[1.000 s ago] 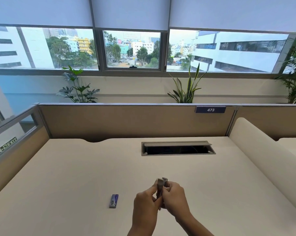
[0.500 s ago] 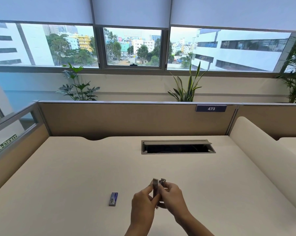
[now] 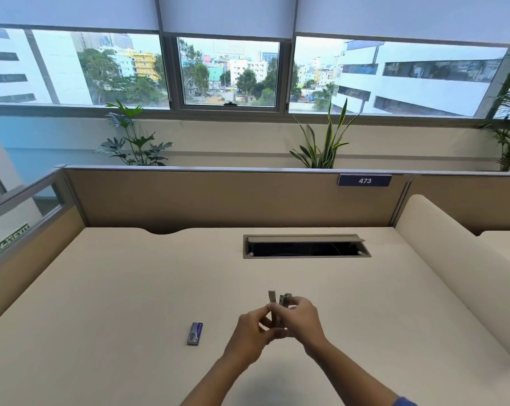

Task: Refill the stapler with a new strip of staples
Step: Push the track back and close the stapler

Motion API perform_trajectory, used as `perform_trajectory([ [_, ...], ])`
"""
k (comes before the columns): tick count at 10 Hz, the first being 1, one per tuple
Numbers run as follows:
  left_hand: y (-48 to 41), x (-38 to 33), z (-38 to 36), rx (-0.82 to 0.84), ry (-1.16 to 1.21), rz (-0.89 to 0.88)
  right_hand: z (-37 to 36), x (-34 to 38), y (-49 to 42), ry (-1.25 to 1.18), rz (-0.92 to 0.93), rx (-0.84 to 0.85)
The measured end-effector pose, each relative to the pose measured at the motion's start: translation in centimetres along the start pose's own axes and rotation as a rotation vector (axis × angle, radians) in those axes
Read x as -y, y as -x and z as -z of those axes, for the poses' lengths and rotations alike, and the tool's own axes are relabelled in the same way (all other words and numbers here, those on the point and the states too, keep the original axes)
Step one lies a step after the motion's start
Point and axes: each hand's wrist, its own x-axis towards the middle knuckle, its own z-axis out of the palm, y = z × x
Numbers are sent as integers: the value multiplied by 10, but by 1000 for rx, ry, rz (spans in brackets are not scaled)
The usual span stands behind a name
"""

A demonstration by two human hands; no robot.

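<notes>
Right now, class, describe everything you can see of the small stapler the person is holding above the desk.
The stapler is small, grey and metallic-looking, held roughly upright above the pale desk, not touching it. Its top has split into two prongs standing apart, so it appears opened. The left hand pinches one side and the right hand wraps the other; both cover its lower half. Whether staples sit inside cannot be made out.

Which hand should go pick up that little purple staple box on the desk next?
Left, probably. The staple box lies on the desk just left of the left hand. The right hand is farther away and wraps most of the stapler.
</notes>
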Motion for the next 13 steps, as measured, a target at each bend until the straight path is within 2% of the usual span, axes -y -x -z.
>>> perform_trajectory([
  [1,-3,9,1,74,-66,24,6,-10,-13,122,22,-11],
  [4,3,57,0,96,-412,100,7,-64,-44,532,-61,4],
  [6,11,92,1,167,-684,260,2,-90,-53,657,-116,36],
  [7,12,101,3,199,-748,292,2,-96,-57,686,-129,9],
  [10,17,115,5,279,-782,337,-7,-128,-57,718,-114,-81],
  [13,15,115,6,260,-785,318,0,-113,-57,782,-136,-51],
])
